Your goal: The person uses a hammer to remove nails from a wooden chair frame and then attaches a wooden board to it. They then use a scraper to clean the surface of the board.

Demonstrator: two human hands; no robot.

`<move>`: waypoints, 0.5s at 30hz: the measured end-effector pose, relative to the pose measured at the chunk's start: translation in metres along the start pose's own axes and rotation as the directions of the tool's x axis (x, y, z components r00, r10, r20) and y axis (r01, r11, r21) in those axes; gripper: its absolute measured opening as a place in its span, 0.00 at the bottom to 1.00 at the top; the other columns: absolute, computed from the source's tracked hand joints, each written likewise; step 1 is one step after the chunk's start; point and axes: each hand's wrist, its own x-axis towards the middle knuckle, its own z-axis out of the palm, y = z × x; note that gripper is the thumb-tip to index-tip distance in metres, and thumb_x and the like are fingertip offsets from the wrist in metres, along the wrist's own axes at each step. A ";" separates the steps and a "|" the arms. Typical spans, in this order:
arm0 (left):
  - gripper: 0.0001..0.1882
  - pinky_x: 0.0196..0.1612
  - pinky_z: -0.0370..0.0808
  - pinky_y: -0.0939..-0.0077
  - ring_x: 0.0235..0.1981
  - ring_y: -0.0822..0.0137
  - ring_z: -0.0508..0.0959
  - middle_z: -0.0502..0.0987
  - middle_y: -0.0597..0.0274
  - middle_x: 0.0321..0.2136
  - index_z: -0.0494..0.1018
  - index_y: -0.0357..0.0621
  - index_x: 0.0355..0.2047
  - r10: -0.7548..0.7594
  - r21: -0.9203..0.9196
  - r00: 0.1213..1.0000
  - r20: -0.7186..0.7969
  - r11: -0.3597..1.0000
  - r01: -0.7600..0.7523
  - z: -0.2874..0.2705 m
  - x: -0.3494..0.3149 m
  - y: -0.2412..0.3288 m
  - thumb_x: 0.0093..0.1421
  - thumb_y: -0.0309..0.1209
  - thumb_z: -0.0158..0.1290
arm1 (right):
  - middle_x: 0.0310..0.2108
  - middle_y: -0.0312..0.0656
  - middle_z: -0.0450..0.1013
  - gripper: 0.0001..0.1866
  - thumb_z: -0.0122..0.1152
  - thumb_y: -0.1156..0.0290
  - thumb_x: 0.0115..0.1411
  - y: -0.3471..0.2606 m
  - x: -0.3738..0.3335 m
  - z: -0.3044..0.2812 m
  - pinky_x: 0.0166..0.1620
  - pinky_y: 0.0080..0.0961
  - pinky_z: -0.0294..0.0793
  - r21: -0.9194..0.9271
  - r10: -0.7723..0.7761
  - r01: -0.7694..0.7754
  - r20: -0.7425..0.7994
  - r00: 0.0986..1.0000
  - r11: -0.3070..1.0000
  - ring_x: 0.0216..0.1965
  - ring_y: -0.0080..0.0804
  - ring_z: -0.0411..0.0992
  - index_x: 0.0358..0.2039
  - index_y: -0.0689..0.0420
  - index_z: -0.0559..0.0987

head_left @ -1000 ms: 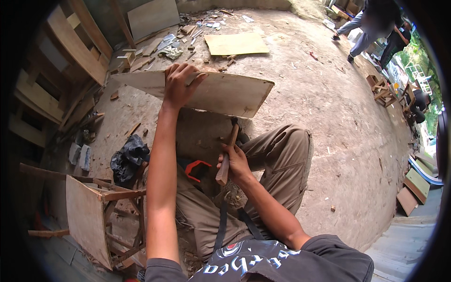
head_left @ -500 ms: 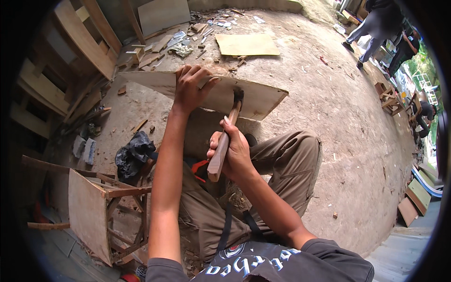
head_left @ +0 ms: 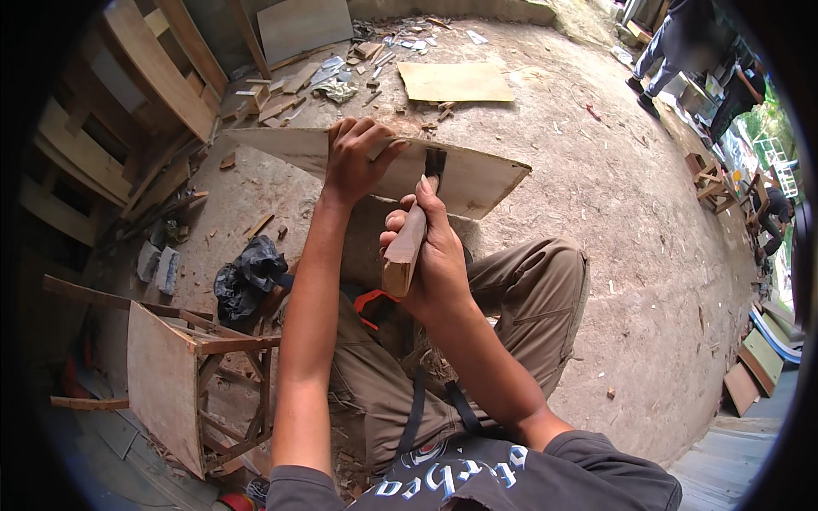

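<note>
Over panel (head_left: pixel 484 180), left fingers (head_left: pixel 366 135) hooked; right fingers (head_left: pixel 394 221) wrap hammer (head_left: pixel 409 241); black bag (head_left: pixel 245 279), contents hidden.

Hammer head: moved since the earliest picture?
Yes. Against the flat yellowish plywood sheet, the hammer head is closer, up the picture. It was at the lower edge of the white board; now it overlaps the board's face.
</note>
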 end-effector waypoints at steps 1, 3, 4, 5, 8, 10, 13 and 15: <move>0.11 0.45 0.63 0.67 0.33 0.61 0.72 0.74 0.65 0.26 0.76 0.48 0.27 0.004 0.002 1.000 -0.004 1.000 -0.004 0.000 0.000 0.000 0.51 0.39 0.62 | 0.23 0.35 0.68 0.19 0.57 0.52 0.62 0.000 0.000 -0.002 0.22 0.17 0.73 -0.010 -0.006 0.006 0.011 1.000 1.000 0.21 0.23 0.70 0.38 0.53 0.66; 0.11 0.45 0.63 0.68 0.33 0.61 0.72 0.74 0.65 0.26 0.76 0.47 0.27 0.010 0.007 1.000 -0.011 1.000 -0.010 -0.001 0.000 -0.001 0.51 0.39 0.62 | 0.23 0.34 0.68 0.18 0.57 0.52 0.62 0.000 -0.001 -0.004 0.22 0.15 0.73 0.002 -0.021 0.021 0.004 1.000 1.000 0.21 0.21 0.71 0.37 0.53 0.67; 0.11 0.45 0.64 0.67 0.33 0.61 0.72 0.74 0.65 0.26 0.76 0.47 0.27 0.007 0.009 1.000 -0.010 1.000 -0.007 0.000 0.000 -0.001 0.51 0.39 0.62 | 0.23 0.34 0.68 0.18 0.57 0.52 0.62 0.001 -0.001 -0.005 0.22 0.15 0.74 0.008 -0.028 0.028 0.000 1.000 1.000 0.21 0.20 0.71 0.36 0.53 0.67; 0.11 0.45 0.64 0.67 0.33 0.61 0.72 0.74 0.65 0.26 0.76 0.47 0.27 0.003 0.009 1.000 -0.009 1.000 -0.003 0.000 0.000 0.000 0.51 0.39 0.62 | 0.23 0.36 0.69 0.17 0.57 0.52 0.62 -0.002 0.002 -0.006 0.25 0.20 0.76 0.119 0.019 -0.023 0.037 0.999 0.993 0.22 0.25 0.72 0.36 0.53 0.67; 0.11 0.45 0.64 0.67 0.33 0.61 0.72 0.74 0.65 0.26 0.76 0.48 0.27 -0.002 0.009 1.000 -0.003 1.000 0.002 0.001 0.000 0.001 0.51 0.39 0.62 | 0.24 0.40 0.73 0.15 0.57 0.54 0.62 -0.015 0.011 -0.010 0.30 0.32 0.80 0.355 0.130 -0.177 0.152 0.980 0.918 0.25 0.34 0.76 0.34 0.52 0.67; 0.10 0.45 0.63 0.67 0.33 0.61 0.72 0.74 0.66 0.26 0.76 0.48 0.27 -0.003 0.009 1.000 -0.005 1.000 0.003 0.000 0.000 0.001 0.51 0.39 0.62 | 0.23 0.35 0.70 0.14 0.56 0.55 0.63 -0.009 0.007 -0.002 0.25 0.22 0.78 0.214 0.084 -0.094 0.056 0.995 0.972 0.22 0.25 0.74 0.34 0.52 0.68; 0.10 0.45 0.63 0.68 0.33 0.61 0.72 0.74 0.66 0.26 0.76 0.48 0.27 0.004 0.006 1.000 -0.017 1.000 -0.004 0.000 0.000 0.000 0.50 0.38 0.62 | 0.22 0.33 0.69 0.13 0.54 0.55 0.64 -0.003 0.004 -0.001 0.22 0.18 0.77 0.109 0.039 -0.042 0.022 0.999 0.993 0.20 0.23 0.73 0.35 0.51 0.68; 0.10 0.46 0.63 0.68 0.32 0.62 0.72 0.74 0.66 0.26 0.76 0.48 0.27 0.009 0.005 1.000 -0.019 1.000 -0.009 -0.001 -0.001 0.001 0.50 0.38 0.62 | 0.22 0.34 0.69 0.13 0.53 0.55 0.64 0.002 0.002 -0.006 0.22 0.20 0.77 0.062 0.025 -0.027 0.033 0.999 0.998 0.19 0.24 0.73 0.36 0.51 0.67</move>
